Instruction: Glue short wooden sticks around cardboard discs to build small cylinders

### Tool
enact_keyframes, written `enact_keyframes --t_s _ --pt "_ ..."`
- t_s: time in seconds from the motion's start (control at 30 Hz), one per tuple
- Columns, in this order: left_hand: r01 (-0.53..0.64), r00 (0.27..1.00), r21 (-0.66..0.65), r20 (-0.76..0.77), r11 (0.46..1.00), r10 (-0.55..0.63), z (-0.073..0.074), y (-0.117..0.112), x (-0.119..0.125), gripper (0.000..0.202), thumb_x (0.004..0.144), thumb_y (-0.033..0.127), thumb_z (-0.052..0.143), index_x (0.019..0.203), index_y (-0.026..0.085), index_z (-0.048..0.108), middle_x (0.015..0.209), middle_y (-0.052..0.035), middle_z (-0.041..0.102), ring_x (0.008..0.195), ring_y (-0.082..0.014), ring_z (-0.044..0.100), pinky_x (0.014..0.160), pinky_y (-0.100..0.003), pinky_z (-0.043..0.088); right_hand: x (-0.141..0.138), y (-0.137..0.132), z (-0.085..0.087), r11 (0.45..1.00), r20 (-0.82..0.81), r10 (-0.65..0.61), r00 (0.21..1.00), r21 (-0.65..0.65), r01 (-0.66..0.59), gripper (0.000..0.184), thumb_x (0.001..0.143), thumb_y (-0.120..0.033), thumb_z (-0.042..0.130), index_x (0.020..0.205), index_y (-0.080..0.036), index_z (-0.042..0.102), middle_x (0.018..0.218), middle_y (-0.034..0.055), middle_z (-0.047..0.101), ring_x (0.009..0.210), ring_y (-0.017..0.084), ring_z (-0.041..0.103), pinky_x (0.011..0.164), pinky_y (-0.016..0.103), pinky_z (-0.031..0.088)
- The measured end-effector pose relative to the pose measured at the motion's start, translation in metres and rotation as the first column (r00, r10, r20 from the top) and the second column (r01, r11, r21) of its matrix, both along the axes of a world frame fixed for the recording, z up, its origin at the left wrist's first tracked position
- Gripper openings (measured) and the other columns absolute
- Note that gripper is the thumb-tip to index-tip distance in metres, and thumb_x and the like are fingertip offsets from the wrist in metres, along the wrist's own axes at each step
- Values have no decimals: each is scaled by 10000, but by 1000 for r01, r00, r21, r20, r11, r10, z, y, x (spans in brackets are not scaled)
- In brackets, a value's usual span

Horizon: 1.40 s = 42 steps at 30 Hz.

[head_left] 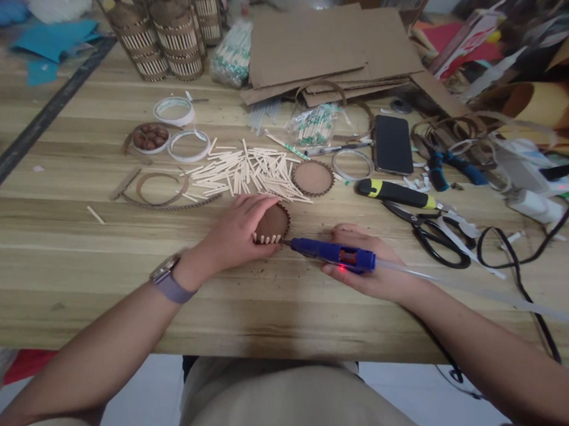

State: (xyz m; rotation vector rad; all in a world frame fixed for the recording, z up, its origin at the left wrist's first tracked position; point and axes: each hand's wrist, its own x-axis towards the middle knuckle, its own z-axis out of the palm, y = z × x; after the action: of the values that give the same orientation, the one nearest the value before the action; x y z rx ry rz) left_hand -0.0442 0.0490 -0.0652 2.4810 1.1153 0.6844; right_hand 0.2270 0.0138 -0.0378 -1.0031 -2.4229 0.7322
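Note:
My left hand grips a round cardboard disc with a corrugated rim, thumb at the near side and fingers over the far side. Several short pale sticks stand along the disc's near edge. In my right hand is a blue hot glue gun with a red light lit and a long clear glue stick out of its back. Its nozzle points left and meets or nearly meets the disc's near right rim. Beyond the disc lies a loose pile of pale sticks. A second rimmed cardboard disc rests beside the pile.
To the right are a yellow-black cutter, black scissors, a phone and a black cord. Tape rolls and a bowl of brown nuts or beads sit left. Cardboard sheets and stick-covered lanterns stand behind.

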Motion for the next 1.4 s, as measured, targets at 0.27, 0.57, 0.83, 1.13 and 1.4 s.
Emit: enact_keyframes --t_s 0.27,0.57,0.83,1.13,1.4 --pt "-10 1000 -16 5 1000 10 0 -1 0 715 773 409 737 1388 165 467 1399 -158 563 1291 -337 506 1103 -525 396 0 0 0 998 -19 15 1000 60 -14 244 941 -372 563 737 -257 495 654 8 537 645 206 524 712 382 474" --pt "-1 1000 18 -3 1000 1 -1 -1 0 698 788 393 722 1382 130 468 1394 -176 565 1284 -337 508 1101 -515 399 1 0 -2 998 8 16 1000 61 -17 203 936 -366 578 782 -238 551 695 37 601 680 226 563 735 409 483" --pt "7 1000 24 -6 1000 -7 -1 0 -1 707 789 420 729 1381 138 465 1394 -178 565 1279 -336 515 1096 -522 398 0 -1 -3 998 20 10 1000 59 -11 228 939 -377 564 757 -247 522 688 31 583 683 219 560 753 404 482" --pt "-4 1000 9 -13 1000 4 -1 0 0 708 781 409 733 1381 145 466 1398 -170 563 1289 -338 508 1093 -526 398 0 -1 -5 994 20 24 1000 103 -26 226 953 -373 558 783 -230 516 702 28 592 687 205 544 745 387 483" --pt "12 1000 41 -8 999 -12 -2 1 -1 699 796 414 723 1374 115 468 1375 -186 574 1272 -336 519 1079 -521 412 0 -1 -4 994 18 14 1000 112 -16 229 947 -383 553 772 -242 506 692 24 589 678 214 553 753 411 499"
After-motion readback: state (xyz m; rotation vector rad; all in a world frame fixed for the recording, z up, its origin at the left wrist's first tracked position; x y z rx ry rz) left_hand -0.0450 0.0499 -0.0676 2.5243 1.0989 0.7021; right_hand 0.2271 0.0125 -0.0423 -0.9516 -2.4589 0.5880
